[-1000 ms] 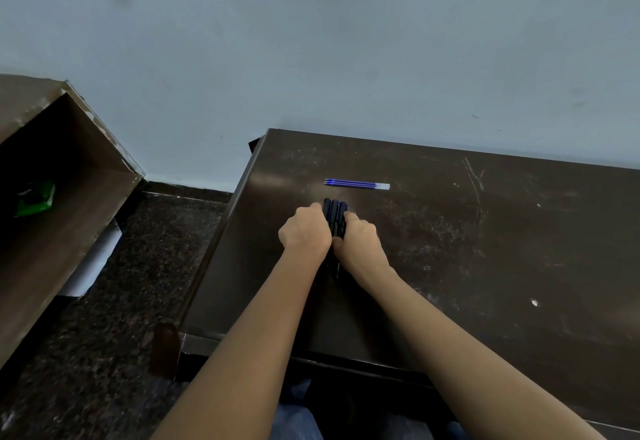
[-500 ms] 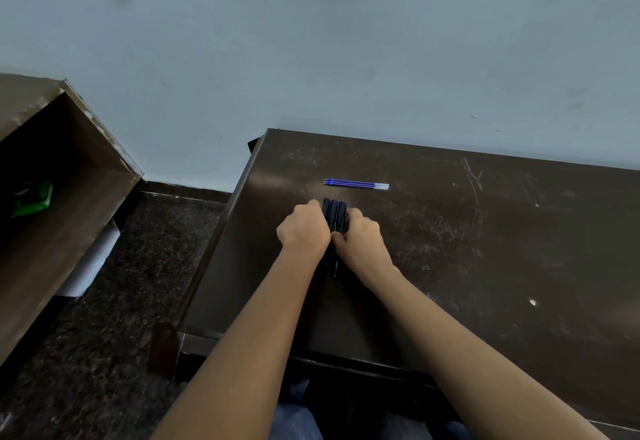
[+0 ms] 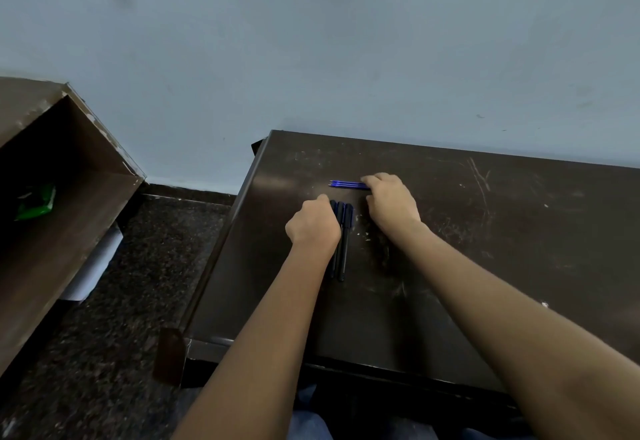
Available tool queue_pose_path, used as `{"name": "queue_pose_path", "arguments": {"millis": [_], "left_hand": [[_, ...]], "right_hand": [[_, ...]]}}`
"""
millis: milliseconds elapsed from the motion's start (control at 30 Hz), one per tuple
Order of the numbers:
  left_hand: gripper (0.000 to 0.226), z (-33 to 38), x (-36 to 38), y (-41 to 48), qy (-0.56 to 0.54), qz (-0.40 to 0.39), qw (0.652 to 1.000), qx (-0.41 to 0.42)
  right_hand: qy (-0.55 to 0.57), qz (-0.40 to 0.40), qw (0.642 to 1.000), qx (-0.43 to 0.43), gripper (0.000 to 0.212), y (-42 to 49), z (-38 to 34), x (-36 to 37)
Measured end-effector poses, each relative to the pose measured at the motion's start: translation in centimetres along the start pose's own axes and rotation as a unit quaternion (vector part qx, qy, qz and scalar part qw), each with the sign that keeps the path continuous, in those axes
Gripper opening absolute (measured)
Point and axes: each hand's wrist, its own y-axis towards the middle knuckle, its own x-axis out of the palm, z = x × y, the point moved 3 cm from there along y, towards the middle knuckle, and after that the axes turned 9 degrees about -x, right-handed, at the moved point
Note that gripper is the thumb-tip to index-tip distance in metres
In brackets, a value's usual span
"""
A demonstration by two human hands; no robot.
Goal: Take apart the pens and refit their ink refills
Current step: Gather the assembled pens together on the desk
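Blue refills [image 3: 346, 184] beyond the dark pens [image 3: 347, 231] are pinched at one end by the right hand [image 3: 391, 202]; the curled left hand [image 3: 313, 226] touches the pens, grip unclear.

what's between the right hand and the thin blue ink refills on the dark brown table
Nothing visible. The right hand lies over the right end of the thin blue ink refills; the black pens lie nearer, beside the left hand.
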Motion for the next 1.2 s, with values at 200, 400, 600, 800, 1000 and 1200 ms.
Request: {"name": "queue_pose_path", "arguments": {"millis": [200,400,600,800,1000,1200], "left_hand": [[0.033,0.2,0.0,0.3,0.001,-0.004,1.0,0.006],[0.032,0.1,0.1,0.6,-0.001,-0.001,1.0,0.007],[0.032,0.0,0.3,0.9,-0.009,0.014,1.0,0.007],[0.034,-0.1,0.2,0.8,-0.015,0.013,1.0,0.005],[0.033,-0.3,0.3,0.1,-0.009,0.009,1.0,0.002],[0.039,-0.1,0.4,-0.6,0.007,-0.011,1.0,-0.015]], "right_hand": [[-0.038,-0.056,0.998,-0.018,0.042,3.3,0.2,0.3],[-0.045,-0.075,0.996,-0.002,0.033,3.6,0.5,0.8],[-0.098,-0.064,0.993,0.004,0.029,2.0,1.1,0.6],[-0.086,-0.028,0.992,0.09,0.026,-2.6,3.2,0.1],[-0.042,0.033,0.982,0.179,0.024,-8.3,4.5,-0.2],[-0.016,0.07,0.953,0.296,0.02,-12.0,4.8,-0.5]]}}
